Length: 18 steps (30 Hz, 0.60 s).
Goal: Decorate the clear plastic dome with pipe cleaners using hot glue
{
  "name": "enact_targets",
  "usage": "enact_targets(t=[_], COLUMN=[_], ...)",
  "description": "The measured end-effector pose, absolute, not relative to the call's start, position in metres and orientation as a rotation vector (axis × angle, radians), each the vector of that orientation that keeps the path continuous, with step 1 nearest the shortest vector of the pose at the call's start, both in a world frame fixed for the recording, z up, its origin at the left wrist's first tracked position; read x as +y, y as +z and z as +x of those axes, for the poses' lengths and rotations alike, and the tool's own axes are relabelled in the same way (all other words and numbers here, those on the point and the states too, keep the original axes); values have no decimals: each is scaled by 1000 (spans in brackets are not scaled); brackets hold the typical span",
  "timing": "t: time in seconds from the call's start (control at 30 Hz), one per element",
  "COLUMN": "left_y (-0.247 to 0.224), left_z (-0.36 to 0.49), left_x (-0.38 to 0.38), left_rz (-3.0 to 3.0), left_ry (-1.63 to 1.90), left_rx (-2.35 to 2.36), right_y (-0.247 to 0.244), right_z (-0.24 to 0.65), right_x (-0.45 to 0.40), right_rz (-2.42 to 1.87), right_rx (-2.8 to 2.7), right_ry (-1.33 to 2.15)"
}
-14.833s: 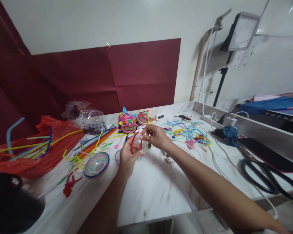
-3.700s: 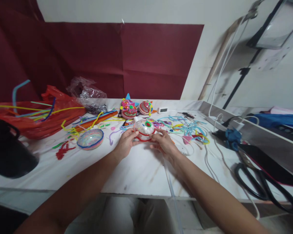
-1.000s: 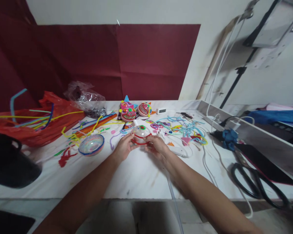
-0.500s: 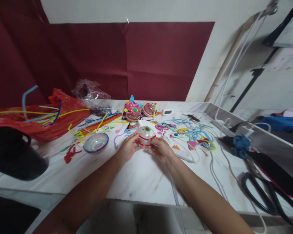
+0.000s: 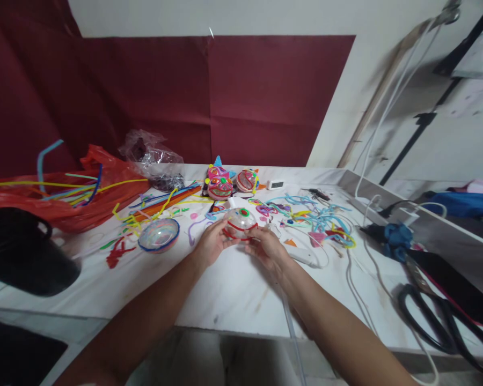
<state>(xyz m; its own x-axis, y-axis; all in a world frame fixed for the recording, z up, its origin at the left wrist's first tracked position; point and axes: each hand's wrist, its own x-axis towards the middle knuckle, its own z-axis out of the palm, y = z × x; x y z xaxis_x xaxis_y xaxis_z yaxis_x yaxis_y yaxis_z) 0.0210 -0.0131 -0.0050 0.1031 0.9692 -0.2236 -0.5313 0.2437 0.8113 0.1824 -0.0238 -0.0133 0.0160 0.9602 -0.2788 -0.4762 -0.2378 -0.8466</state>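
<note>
Between my two hands is a clear plastic dome [image 5: 241,221] with a red fuzzy strip along its edge and a green and red round patch on top. My left hand [image 5: 214,244] grips its left side, and my right hand [image 5: 266,246] grips the right side near the red strip. A clear bowl with a blue rim [image 5: 159,236] rests on the table to the left. Behind the dome stand a pink decorated figure [image 5: 219,185] and a second decorated ball [image 5: 247,181].
Blue pipe cleaners [image 5: 326,214] and a white glue gun [image 5: 301,255] lie to the right, black-handled scissors [image 5: 426,316] at the front right. At left are a red plastic bag [image 5: 116,171], colored stems [image 5: 161,201] and a black container [image 5: 28,254].
</note>
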Motion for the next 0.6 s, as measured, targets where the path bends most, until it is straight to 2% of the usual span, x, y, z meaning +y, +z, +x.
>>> enact_targets(t=[0.6], left_y=[-16], left_z=[12], left_x=[-3], left_rz=[721], left_ry=[1171], left_rx=[879], right_y=[7], right_z=[181], right_x=[-37], right_rz=[-1061], right_rx=[-648], right_ry=[1566])
